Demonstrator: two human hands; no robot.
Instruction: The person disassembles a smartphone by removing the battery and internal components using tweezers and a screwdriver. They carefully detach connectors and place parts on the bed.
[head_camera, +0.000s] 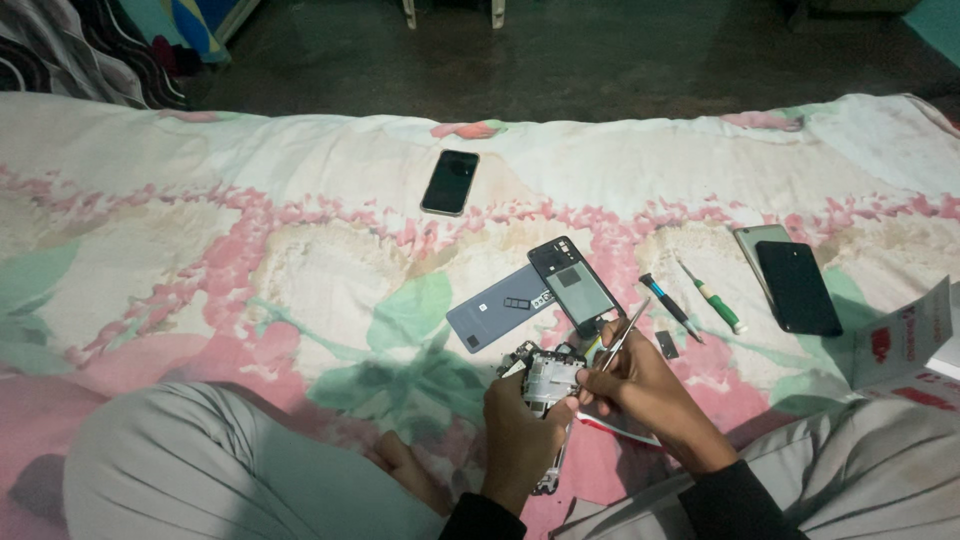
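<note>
head view | looks steeply down | close over lap | bedspread (250, 200) fills the frame

The person wears dark long sleeves (735, 495) that end at the wrists, leaving the left hand (520, 425) and the right hand (640, 385) bare. The trousers (220, 465) are a light grey, plain and loose, with soft folds over both knees. One bare foot (405, 465) shows.

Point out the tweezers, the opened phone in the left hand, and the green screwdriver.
Tweezers (625, 325), head view, middle of the metal shaft.
Opened phone (549, 378), head view, exposed inner frame above the left hand's fingers.
Green screwdriver (718, 303), head view, green-and-white handle.
</note>
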